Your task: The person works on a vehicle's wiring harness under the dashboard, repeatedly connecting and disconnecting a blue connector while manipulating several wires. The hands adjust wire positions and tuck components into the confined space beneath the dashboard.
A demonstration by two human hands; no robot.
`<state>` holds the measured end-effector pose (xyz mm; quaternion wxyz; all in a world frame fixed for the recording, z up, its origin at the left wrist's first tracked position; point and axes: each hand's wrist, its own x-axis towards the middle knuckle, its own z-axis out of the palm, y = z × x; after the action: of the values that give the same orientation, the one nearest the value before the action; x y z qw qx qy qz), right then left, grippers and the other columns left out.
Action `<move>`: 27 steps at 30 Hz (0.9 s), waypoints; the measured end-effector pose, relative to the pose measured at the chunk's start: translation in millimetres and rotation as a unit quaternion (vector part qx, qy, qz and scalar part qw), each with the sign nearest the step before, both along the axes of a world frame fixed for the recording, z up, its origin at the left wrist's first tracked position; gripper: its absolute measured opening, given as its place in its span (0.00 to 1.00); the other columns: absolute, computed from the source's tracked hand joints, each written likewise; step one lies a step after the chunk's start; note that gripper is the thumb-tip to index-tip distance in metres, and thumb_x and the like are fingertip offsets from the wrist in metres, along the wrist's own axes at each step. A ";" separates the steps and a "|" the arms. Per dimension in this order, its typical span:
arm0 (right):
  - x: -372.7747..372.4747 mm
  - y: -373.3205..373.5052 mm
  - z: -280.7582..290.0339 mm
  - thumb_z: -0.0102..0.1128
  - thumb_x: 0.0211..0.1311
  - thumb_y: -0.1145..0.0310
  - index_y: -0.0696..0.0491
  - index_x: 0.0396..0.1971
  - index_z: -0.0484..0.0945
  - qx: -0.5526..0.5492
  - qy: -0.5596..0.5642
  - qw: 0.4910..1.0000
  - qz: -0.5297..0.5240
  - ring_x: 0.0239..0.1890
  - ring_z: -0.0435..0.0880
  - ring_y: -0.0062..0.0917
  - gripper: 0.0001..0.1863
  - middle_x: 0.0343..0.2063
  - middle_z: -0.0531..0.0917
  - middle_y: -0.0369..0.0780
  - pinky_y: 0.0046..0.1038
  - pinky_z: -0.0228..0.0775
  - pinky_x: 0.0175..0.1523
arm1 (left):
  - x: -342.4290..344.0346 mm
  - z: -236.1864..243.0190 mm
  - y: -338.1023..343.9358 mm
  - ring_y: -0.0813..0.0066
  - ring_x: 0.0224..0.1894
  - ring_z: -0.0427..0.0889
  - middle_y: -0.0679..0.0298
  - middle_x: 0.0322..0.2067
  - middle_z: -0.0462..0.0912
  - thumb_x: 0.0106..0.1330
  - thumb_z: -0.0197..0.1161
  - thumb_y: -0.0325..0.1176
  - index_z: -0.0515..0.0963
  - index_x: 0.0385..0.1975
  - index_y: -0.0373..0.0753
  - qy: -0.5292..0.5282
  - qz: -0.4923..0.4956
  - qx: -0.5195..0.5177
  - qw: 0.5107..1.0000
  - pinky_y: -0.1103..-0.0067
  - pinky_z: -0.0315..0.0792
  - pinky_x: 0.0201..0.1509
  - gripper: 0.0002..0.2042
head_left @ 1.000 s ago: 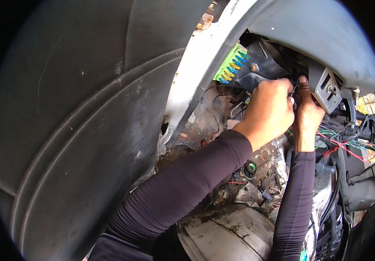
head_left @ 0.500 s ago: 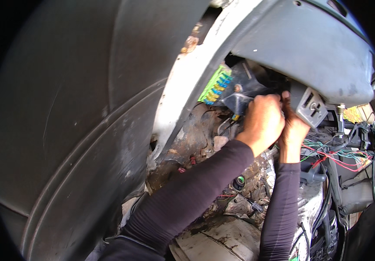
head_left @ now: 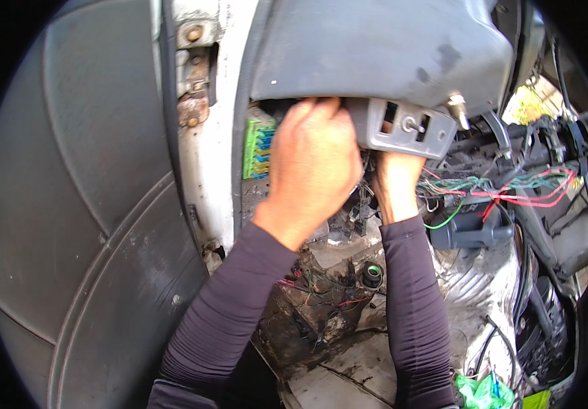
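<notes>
Both my hands reach up under the lower edge of a grey dashboard (head_left: 369, 54). My left hand (head_left: 316, 167) is closed, its fingers curled and pressed together beneath that edge; whatever they grip is hidden. Left of it, partly covered by the hand, sits a green fuse block (head_left: 250, 151) with blue and yellow fuses. My right hand (head_left: 399, 178) goes up behind a grey slotted panel (head_left: 437, 133) hanging from the dashboard. Only its wrist and a little of the hand show, so its fingers cannot be seen.
On the left is a dark door panel (head_left: 116, 286) beside the white door frame (head_left: 205, 163). Loose red and green wires (head_left: 512, 187) hang at the right. Below lies a dirty metal floor (head_left: 348, 382), with a green plastic bag (head_left: 485, 392) near the lower right.
The view has shifted, so the dashboard and fuse block appear farther left. My left hand now covers part of the fuse block, and my right hand has gone deeper behind the slotted panel.
</notes>
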<state>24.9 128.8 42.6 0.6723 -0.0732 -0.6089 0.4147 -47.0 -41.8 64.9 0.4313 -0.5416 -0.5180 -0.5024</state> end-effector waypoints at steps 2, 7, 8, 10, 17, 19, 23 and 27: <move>-1.0 -8.0 -0.7 0.63 0.68 0.74 0.58 0.48 0.79 0.049 0.041 0.997 0.032 0.45 0.81 0.23 0.11 0.44 0.84 0.38 0.30 0.76 0.51 | -5.8 -2.5 -1.9 0.46 0.47 0.80 0.44 0.42 0.82 0.50 0.63 0.24 0.79 0.30 0.27 0.035 0.010 -0.016 0.999 0.60 0.74 0.56 0.08; 8.1 -21.4 3.9 0.63 0.68 0.72 0.59 0.46 0.80 0.010 0.057 0.987 0.152 0.44 0.81 0.22 0.10 0.41 0.84 0.36 0.28 0.75 0.48 | -17.7 3.0 4.3 0.43 0.43 0.82 0.43 0.36 0.82 0.56 0.67 0.29 0.80 0.36 0.26 0.086 0.012 -0.105 0.991 0.56 0.72 0.53 0.12; 9.4 -22.1 5.7 0.64 0.69 0.71 0.59 0.47 0.81 -0.020 0.061 0.981 0.181 0.44 0.81 0.21 0.11 0.41 0.84 0.35 0.28 0.74 0.49 | -22.6 9.4 7.8 0.44 0.40 0.83 0.43 0.34 0.83 0.56 0.66 0.30 0.81 0.35 0.27 0.057 -0.018 -0.120 0.991 0.56 0.75 0.49 0.12; 14.7 -21.1 7.3 0.63 0.71 0.69 0.56 0.49 0.79 -0.009 0.020 0.983 0.180 0.45 0.82 0.21 0.11 0.43 0.84 0.36 0.30 0.74 0.51 | -28.4 17.0 17.9 0.44 0.33 0.86 0.43 0.33 0.85 0.58 0.65 0.33 0.82 0.33 0.30 0.039 -0.040 -0.083 0.995 0.59 0.81 0.38 0.11; -9.8 -10.4 9.2 0.63 0.65 0.70 0.60 0.42 0.82 0.105 -0.030 0.992 -0.062 0.41 0.86 0.36 0.10 0.38 0.87 0.46 0.34 0.76 0.46 | -92.7 35.6 49.5 0.47 0.51 0.82 0.48 0.48 0.84 0.66 0.59 0.41 0.83 0.45 0.41 0.160 0.061 -0.206 0.963 0.61 0.76 0.57 0.15; -18.6 -10.6 10.2 0.63 0.63 0.70 0.59 0.39 0.83 0.138 0.016 0.986 -0.090 0.42 0.87 0.41 0.09 0.37 0.88 0.48 0.37 0.77 0.47 | -111.7 37.3 57.9 0.46 0.58 0.80 0.49 0.54 0.82 0.67 0.62 0.37 0.83 0.51 0.42 0.231 0.092 -0.118 0.961 0.62 0.73 0.64 0.15; -14.0 -13.7 14.4 0.61 0.60 0.71 0.59 0.36 0.83 0.211 -0.017 0.961 -0.180 0.42 0.87 0.44 0.09 0.36 0.87 0.48 0.39 0.78 0.46 | -127.9 32.0 68.6 0.53 0.60 0.80 0.53 0.55 0.83 0.66 0.64 0.36 0.83 0.51 0.41 0.180 0.047 -0.100 0.977 0.66 0.74 0.65 0.15; 9.1 -21.6 14.2 0.59 0.58 0.72 0.60 0.36 0.84 0.253 -0.084 0.944 -0.193 0.40 0.88 0.44 0.10 0.35 0.88 0.50 0.39 0.78 0.45 | -125.1 25.3 74.4 0.52 0.43 0.86 0.50 0.41 0.86 0.65 0.61 0.40 0.84 0.42 0.41 0.229 0.121 -0.061 0.964 0.63 0.80 0.48 0.13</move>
<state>34.0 107.2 56.8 0.6820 -0.0518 -0.7224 0.1015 -172.1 32.6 90.2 0.5619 -0.6008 -0.4966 -0.2768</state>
